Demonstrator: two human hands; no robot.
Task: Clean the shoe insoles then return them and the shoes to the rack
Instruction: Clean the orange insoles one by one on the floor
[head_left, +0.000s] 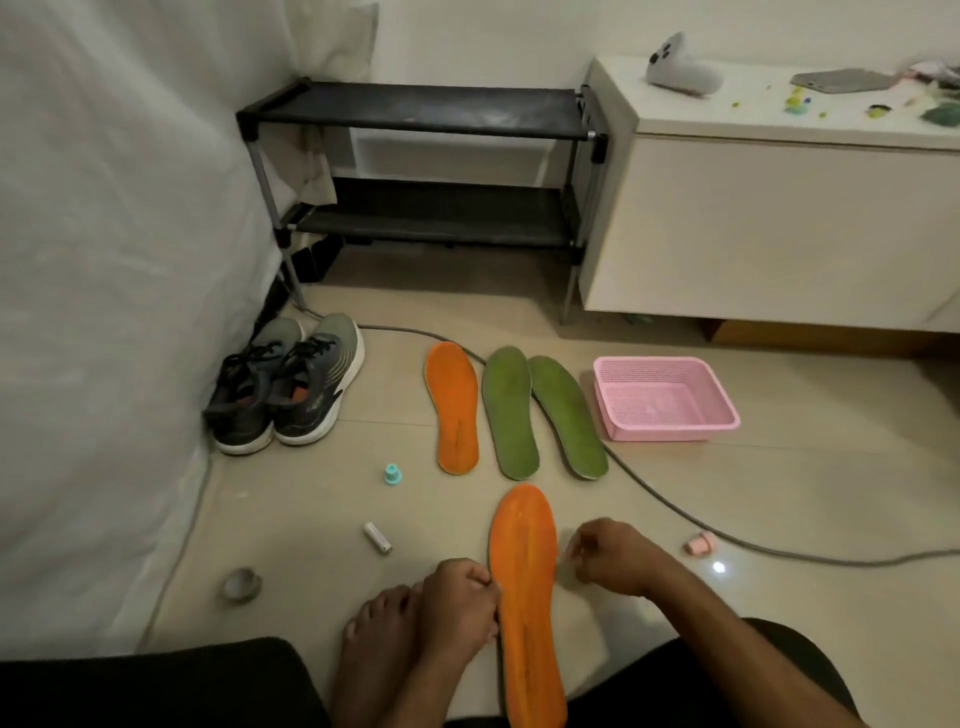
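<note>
A long orange foam insole (525, 603) is laid lengthwise on the beige tiled floor (779, 493) between the knees of a seated person; its left edge is pinched by the curled fingers of the left hand (460, 608), beside which a bare foot (376, 631) is rested; the right hand (613, 558) is held just to the right of the insole with its fingers curled in, and whether anything is gripped there cannot be told. A grey roll of tape (241, 584), a small white cylindrical battery (377, 537) and a small teal plastic cap (392, 473) are scattered to the left; a small pink cap (701, 544) is seen to the right, near a grey cable (675, 512) run across the tiles. Further off, a second orange insole (453, 408) and two green insoles (511, 413) (569, 415) are lined up side by side, with a pink perforated plastic basket (667, 397) just beside them on the right; a pair of grey lace-up running shoes (288, 384) is stood well to the left, against a white sheet (114, 260). At the back, a black two-tier shoe rack (426, 111) is placed against the wall, next to a white cabinet (769, 223).
</note>
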